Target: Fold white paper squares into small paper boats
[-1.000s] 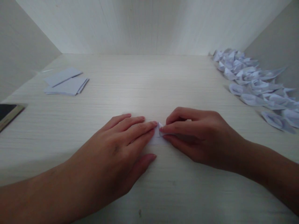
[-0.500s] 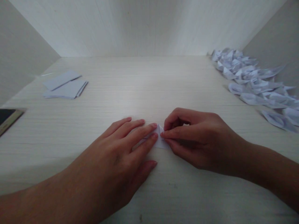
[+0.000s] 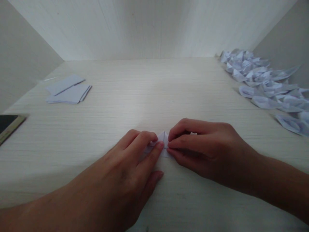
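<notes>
Folded paper (image 3: 164,138) lies on the white tabletop (image 3: 145,96) btwn the 2 hands, low-centre in the head view, peak pointing away from the wearer, w/ a crease line running down from the tip. L hand (image 3: 120,164) presses it from the left: index tip on the paper near the crease, next finger bent at its upper left edge, thumb well apart from the index, so fingers are spread, not pinching. R hand (image 3: 207,145) has thumb + fingertips close together, narrow, on the paper's right edge, prob. pinching it; exact grip hidden, can't tell how much is btwn them. Main risk, my read: slip at the crease. If R pulls or twists harder than the L index presses, sheet could skid or rotate on the smooth top & the 2 sides end up uneven. Small piece + fingertips covering both sides = poor view of the edges, so a fold could set off-line w/o being noticed. Too tight a pinch near the tip could crumple or tear it; a late 2nd crease would leave it soft. Lesser risks: L forearm swinging out could nudge the phone (image 3: 11,127) at far left or the paper slips (image 3: 69,94) beyond; R elbow or sleeve-side sweep might knock the folded paper pieces (image 3: 260,75) heaped loosely at right.
</notes>
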### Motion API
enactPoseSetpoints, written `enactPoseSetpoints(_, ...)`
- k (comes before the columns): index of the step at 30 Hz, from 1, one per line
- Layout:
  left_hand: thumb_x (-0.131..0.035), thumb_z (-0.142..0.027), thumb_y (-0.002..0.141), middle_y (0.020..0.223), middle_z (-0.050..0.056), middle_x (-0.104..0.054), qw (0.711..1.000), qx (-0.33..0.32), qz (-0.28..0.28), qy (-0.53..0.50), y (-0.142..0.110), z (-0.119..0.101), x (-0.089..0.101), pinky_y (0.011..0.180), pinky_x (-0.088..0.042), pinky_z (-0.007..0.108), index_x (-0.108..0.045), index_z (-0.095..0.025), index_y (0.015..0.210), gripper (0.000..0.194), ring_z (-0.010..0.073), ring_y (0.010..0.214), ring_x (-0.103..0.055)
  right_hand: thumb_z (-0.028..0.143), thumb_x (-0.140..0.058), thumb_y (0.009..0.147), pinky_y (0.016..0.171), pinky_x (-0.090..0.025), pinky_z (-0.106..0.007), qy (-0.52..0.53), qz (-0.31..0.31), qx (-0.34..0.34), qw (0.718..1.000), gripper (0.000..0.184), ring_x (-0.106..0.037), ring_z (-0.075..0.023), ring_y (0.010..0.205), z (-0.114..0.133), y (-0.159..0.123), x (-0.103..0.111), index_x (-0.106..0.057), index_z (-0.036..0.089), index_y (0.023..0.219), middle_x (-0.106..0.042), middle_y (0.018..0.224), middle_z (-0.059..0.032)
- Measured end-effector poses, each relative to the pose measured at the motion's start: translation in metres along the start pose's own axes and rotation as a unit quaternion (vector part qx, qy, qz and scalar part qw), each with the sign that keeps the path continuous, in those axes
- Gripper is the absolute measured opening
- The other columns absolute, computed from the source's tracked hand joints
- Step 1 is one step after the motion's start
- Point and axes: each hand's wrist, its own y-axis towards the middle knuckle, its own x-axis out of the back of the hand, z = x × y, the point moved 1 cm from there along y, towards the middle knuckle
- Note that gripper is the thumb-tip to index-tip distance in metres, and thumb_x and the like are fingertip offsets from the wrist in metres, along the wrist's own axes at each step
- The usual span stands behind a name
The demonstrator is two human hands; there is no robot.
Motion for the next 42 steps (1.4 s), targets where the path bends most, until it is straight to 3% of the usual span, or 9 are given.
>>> enactPoseSetpoints(10,-0.05,-0.011,0.1,0.11,0.012,-0.07,0.999,-0.033,0.015,0.02,-0.001,-0.001,-0.002,0.087,-0.06,0.045,-0.072,-0.017,0.093,0.024,0.0276,0.102,-0.062,0.013,-0.063,0.097,0.069,-0.057,-0.027,-0.018,-0.003,0.001,1.0,0.017,-0.071,-0.0163,0.079,0.001,-0.003,-0.002,-0.077,0.017,0.088,-0.076,0.097,-0.0075)
enactPoseSetpoints(15,-0.047,-0.007,0.099,0.109,0.014,-0.07,0.999,-0.033,0.005,0.024,0.001,-0.002,-0.001,0.082,-0.061,0.043,-0.073,-0.012,0.103,0.027,0.0266,0.096,-0.062,0.018,-0.06,0.101,0.07,-0.057,-0.027,-0.022,-0.003,-0.007,1.0,0.02,-0.07,-0.0161,0.079,0.002,-0.003,-0.003,-0.078,0.016,0.09,-0.075,0.096,-0.0082)
enactPoseSetpoints(20,-0.051,-0.012,0.099,0.115,0.015,-0.069,0.998,-0.036,0.039,0.024,-0.001,-0.001,-0.001,0.084,-0.061,0.046,-0.073,-0.013,0.106,0.024,0.0291,0.099,-0.061,0.017,-0.06,0.1,0.069,-0.057,-0.027,-0.026,-0.003,-0.01,1.0,0.02,-0.07,-0.0163,0.079,0.002,-0.003,-0.004,-0.078,0.015,0.092,-0.075,0.096,-0.0084)
enactPoseSetpoints(26,-0.051,-0.014,0.101,0.121,0.015,-0.068,0.999,-0.018,0.042,0.027,-0.001,-0.001,-0.002,0.088,-0.061,0.047,-0.071,-0.011,0.12,0.028,0.0289,0.101,-0.061,0.016,-0.066,0.097,0.073,-0.06,-0.031,-0.063,-0.016,0.032,0.997,0.015,-0.074,-0.0198,0.084,0.0,-0.002,0.0,-0.077,0.017,0.088,-0.079,0.099,-0.0088)
enactPoseSetpoints(32,-0.05,-0.012,0.098,0.11,0.013,-0.071,0.997,-0.029,0.041,0.06,0.0,-0.005,-0.001,0.084,-0.059,0.047,-0.076,-0.014,0.102,0.026,0.0282,0.092,-0.062,0.018,-0.066,0.098,0.072,-0.059,-0.032,-0.091,-0.009,0.078,0.993,0.017,-0.074,-0.0201,0.083,-0.006,-0.001,0.005,-0.078,0.015,0.087,-0.079,0.096,-0.0095)
enactPoseSetpoints(36,-0.047,-0.016,0.101,0.119,0.013,-0.071,0.996,-0.035,0.047,0.063,-0.004,-0.005,-0.003,0.088,-0.058,0.049,-0.075,-0.015,0.111,0.03,0.0305,0.101,-0.061,0.02,-0.063,0.102,0.072,-0.058,-0.03,-0.123,-0.008,0.1,0.987,0.02,-0.071,-0.0186,0.083,-0.008,-0.001,0.005,-0.078,0.015,0.089,-0.078,0.097,-0.008)
enactPoseSetpoints(39,-0.045,-0.019,0.103,0.122,0.012,-0.071,0.999,-0.001,0.033,0.041,-0.004,-0.005,-0.004,0.087,-0.058,0.045,-0.075,-0.014,0.117,0.033,0.0277,0.099,-0.062,0.021,-0.057,0.105,0.071,-0.057,-0.032,-0.161,0.009,0.115,0.98,0.026,-0.069,-0.0191,0.08,-0.005,-0.001,0.005,-0.077,0.015,0.09,-0.077,0.091,-0.0074)
enactPoseSetpoints(42,-0.044,-0.017,0.103,0.121,0.011,-0.072,0.999,-0.01,0.022,0.047,-0.001,-0.005,-0.004,0.086,-0.059,0.045,-0.077,-0.014,0.112,0.034,0.0272,0.098,-0.063,0.016,-0.05,0.107,0.066,-0.054,-0.035,-0.211,0.022,0.141,0.967,0.034,-0.065,-0.0204,0.074,0.001,-0.002,0.005,-0.076,0.013,0.084,-0.074,0.08,-0.008)
